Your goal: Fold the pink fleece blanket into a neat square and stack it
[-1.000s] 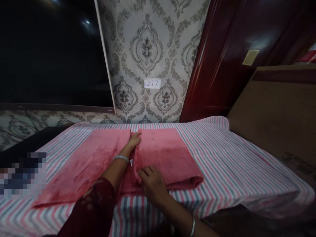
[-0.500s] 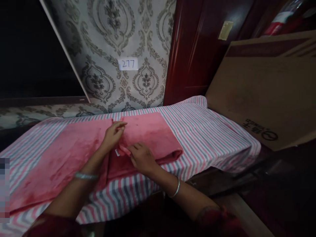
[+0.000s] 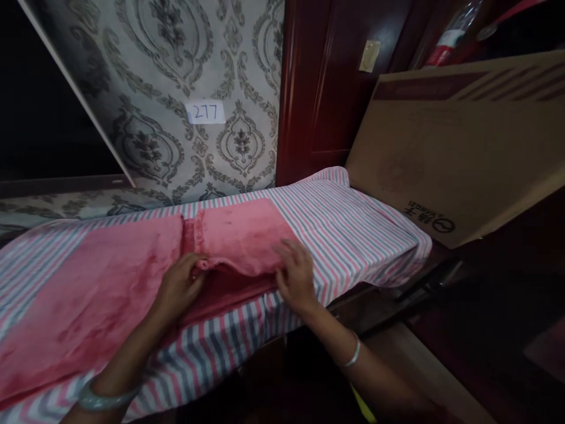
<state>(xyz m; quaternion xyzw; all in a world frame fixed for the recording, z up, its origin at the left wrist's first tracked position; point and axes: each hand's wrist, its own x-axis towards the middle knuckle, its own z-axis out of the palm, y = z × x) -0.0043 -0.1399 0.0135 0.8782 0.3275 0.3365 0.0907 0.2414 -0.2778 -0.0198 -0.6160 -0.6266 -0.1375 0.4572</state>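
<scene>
One blanket [image 3: 110, 282] is lying on one sheet [image 3: 353, 224]. Two hands are touching it, the left hand [image 3: 179, 285] and the right hand [image 3: 296, 274], each wearing one bangle. One box [image 3: 450, 135] is leaning nearby, and one label [image 3: 205, 112] is hanging.

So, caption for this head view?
The left hand grips and the right hand presses a partly folded pink towel on a striped sheet.

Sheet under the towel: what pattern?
The sheet under the towel has pink, grey and white stripes; head view.
</scene>
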